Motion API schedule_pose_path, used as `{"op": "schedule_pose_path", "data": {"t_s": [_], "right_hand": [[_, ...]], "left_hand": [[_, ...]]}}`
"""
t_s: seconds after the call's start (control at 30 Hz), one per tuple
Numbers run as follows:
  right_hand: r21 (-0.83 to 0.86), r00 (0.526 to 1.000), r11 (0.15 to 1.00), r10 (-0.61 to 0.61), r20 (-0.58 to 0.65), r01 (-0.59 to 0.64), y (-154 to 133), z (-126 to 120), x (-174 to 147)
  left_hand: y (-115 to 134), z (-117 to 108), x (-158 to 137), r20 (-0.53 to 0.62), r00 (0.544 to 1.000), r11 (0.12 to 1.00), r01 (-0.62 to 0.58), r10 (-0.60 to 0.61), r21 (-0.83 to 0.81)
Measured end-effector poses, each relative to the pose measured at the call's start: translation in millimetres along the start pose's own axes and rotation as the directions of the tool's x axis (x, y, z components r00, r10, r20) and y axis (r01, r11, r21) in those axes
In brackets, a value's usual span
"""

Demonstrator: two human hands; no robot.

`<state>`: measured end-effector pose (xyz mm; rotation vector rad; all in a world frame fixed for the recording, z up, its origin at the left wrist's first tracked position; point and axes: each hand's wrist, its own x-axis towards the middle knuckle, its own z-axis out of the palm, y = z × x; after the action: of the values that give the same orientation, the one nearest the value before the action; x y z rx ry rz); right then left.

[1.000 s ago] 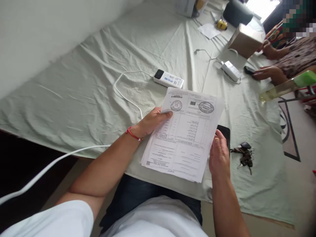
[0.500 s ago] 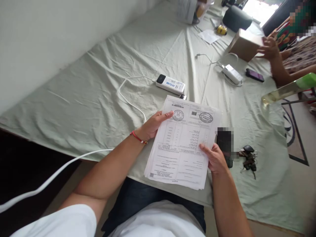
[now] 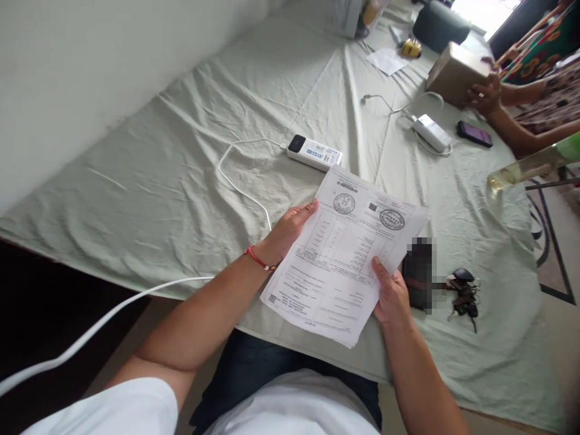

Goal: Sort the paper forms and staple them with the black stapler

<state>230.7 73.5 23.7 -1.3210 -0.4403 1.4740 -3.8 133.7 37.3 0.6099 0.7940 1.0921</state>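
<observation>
A stack of printed papers (image 3: 335, 260) with two round stamps near its far edge is held between my hands, over the near edge of the table. The print faces up and reads upside down from here. My left hand (image 3: 292, 226) is closed on the stack's left edge, with the thumb on top and the other fingers mostly hidden below. On the right edge, my right hand (image 3: 392, 293) grips the stack, its thumb lying across the top sheet. A dark wallet-like item (image 3: 417, 275), partly blurred out, lies just right of my right hand.
Keys (image 3: 464, 296) lie at the right. A white power bank (image 3: 315, 154) with a white cable sits beyond the papers. Farther off are a white adapter (image 3: 432, 133), a phone (image 3: 474, 134), a bottle (image 3: 521, 169) and a cardboard box (image 3: 457, 72) held by another person's hands (image 3: 489, 93).
The paper stack has turned clockwise a little, its far end shifting right. Both my hands keep their hold. The other person's hand has moved along the cardboard box.
</observation>
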Motion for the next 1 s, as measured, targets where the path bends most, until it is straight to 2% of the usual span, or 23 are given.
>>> {"op": "schedule_pose_path", "data": {"t_s": [0.07, 0.2, 0.4, 0.47, 0.53, 0.6, 0.67, 0.8, 0.93, 0.97, 1.0], "right_hand": [[0.015, 0.999, 0.999, 0.037, 0.016, -0.037, -0.5, 1.8, -2.1], [0.031, 0.995, 0.996, 0.084, -0.047, -0.083, -2.6, 3.9, -3.4], [0.046, 0.990, 0.990, 0.133, 0.041, -0.134, -4.4, 4.6, -3.8], [0.035, 0.990, 0.990, 0.137, 0.022, -0.138, -3.8, 4.3, -3.4], [0.019, 0.996, 0.997, 0.072, -0.052, -0.071, -4.1, 3.9, -2.9], [-0.013, 0.989, 0.997, -0.083, -0.126, 0.082, -7.4, 4.0, -3.1], [-0.061, 0.948, 0.959, -0.283, -0.147, 0.277, -15.2, 5.1, -5.6], [-0.177, 0.800, 0.803, -0.591, -0.102, 0.570, -39.2, 8.8, -18.2], [-0.200, 0.612, 0.599, -0.791, 0.004, 0.776, -52.0, 1.2, -23.4], [-0.204, 0.588, 0.571, -0.808, 0.036, 0.795, -51.7, -3.3, -20.8], [-0.226, 0.588, 0.563, -0.807, 0.057, 0.795, -50.2, -8.4, -16.7]], "left_hand": [[1.5, 1.9, -2.5, -0.043, 0.999, 1.000, -0.003, 0.004, 0.015], [3.4, 1.5, -4.9, -0.121, 0.992, 0.997, -0.024, 0.033, 0.069], [0.5, 0.9, -3.0, -0.133, 0.988, 0.994, -0.070, 0.081, 0.085], [2.0, -0.1, -3.3, -0.124, 0.987, 0.990, -0.087, 0.101, 0.112], [5.7, -2.9, -4.0, -0.057, 0.992, 0.978, -0.100, 0.112, 0.186], [10.7, -5.9, -4.8, 0.066, 0.991, 0.944, -0.128, 0.113, 0.304], [16.0, -5.9, -6.1, 0.182, 0.977, 0.901, -0.177, 0.112, 0.396], [26.9, 9.6, -14.1, 0.260, 0.945, 0.852, -0.297, 0.198, 0.430], [34.1, 22.3, -23.4, 0.350, 0.875, 0.778, -0.466, 0.334, 0.421], [33.9, 20.7, -23.8, 0.374, 0.858, 0.759, -0.496, 0.353, 0.421], [32.7, 17.1, -23.4, 0.385, 0.848, 0.743, -0.514, 0.364, 0.428]]}}
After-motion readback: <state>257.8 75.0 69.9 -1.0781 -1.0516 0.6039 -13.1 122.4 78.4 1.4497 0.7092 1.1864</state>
